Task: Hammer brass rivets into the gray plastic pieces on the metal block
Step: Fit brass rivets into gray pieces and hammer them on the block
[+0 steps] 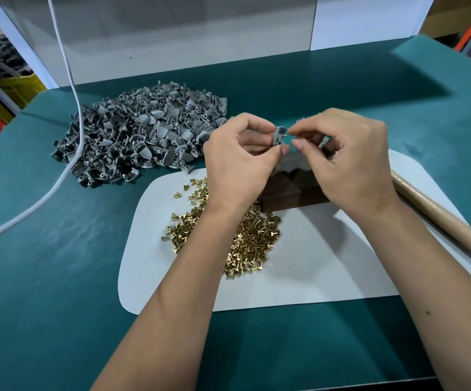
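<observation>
Left hand [238, 156] grip pinching gray piece [278, 136], right hand [344, 153] seemingly pinching rivet [284, 135], above metal block [290, 190] near white mat's [313, 266] far edge.

So the mat [313, 266] sits lower centre on the table [45, 306]. Rivets [245, 235] are piled on the mat's left half, and the block [293, 190] is just right of and above them, mid-frame. Both hands meet right above the block: left hand [237, 162] and right hand [350, 162] with one plastic piece [278, 135] between their fingertips. The pile of pieces [144, 136] is off the mat, upper left. A cable [67, 80] runs down over the pile's left edge. The hammer handle [440, 218] lies along the mat's right edge.
</observation>
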Demonstrator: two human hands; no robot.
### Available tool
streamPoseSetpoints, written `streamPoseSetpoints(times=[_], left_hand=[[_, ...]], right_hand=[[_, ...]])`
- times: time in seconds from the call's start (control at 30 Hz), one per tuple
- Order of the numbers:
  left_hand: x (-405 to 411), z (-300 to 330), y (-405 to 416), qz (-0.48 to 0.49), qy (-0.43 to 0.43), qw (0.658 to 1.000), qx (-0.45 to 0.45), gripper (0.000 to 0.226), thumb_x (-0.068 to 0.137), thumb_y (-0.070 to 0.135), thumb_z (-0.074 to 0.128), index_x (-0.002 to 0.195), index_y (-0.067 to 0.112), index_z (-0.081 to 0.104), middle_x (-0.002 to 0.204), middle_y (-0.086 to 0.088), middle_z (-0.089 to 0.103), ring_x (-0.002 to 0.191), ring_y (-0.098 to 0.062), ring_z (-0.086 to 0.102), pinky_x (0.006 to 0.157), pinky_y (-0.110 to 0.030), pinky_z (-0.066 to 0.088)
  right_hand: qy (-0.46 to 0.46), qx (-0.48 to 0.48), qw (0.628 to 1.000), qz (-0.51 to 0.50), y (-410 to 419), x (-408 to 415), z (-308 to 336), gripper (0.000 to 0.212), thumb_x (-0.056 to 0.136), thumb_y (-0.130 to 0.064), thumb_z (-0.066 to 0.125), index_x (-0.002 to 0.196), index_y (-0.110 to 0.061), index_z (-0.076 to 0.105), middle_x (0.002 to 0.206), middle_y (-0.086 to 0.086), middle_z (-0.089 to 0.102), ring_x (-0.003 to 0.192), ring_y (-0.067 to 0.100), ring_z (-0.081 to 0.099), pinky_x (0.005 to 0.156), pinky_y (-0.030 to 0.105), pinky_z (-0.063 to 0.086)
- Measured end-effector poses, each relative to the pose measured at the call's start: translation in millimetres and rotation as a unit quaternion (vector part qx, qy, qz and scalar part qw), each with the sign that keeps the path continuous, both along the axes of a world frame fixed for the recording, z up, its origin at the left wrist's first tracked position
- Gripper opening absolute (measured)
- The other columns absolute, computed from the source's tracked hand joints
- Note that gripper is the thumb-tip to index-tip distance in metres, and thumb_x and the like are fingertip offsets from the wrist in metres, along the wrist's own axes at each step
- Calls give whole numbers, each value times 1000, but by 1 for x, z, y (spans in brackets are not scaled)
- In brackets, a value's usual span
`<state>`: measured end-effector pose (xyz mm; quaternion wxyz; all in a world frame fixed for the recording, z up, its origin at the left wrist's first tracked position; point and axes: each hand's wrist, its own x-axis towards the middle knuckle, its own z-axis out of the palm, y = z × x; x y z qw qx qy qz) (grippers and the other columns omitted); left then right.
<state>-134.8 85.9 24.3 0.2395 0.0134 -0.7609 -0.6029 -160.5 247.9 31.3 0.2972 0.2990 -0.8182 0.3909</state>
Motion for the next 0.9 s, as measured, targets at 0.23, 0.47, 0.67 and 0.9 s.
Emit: streamPoseSetpoints(times=[0.23,0.47,0.67,0.9], left_hand=[[-4,-5,-7,-79,-19,993,-82,6,90,11,76,88,13,80,81,1,77,79,-13,72,78,-33,58],[-3,-10,-14,-63,-38,972,-223,5,87,32,81,91,32,82,108,10,70,120,-15,49,104,-20,31],[-5,-7,-20,-81,-49,975,-199,15,79,26,88,92,27,81,111,12,71,110,1,60,90,-12,39],[-2,-8,-9,-89,-58,979,-172,8,79,19,86,82,19,78,107,7,72,108,-4,63,100,-30,47]], right_hand=[[-20,30,999,8,6,-6,0,6,90,-10,73,91,-11,78,87,0,70,82,18,64,77,33,51],[-132,-11,971,-198,32,-20,5,7,89,-21,68,95,-18,73,81,-4,70,82,19,68,82,26,52],[-343,221,856,-317,71,-24,1,34,90,-40,68,92,-6,70,81,22,64,86,43,59,68,37,44],[-351,290,838,-300,70,-21,8,36,98,-32,64,77,-3,61,63,12,46,76,38,50,63,33,32]])
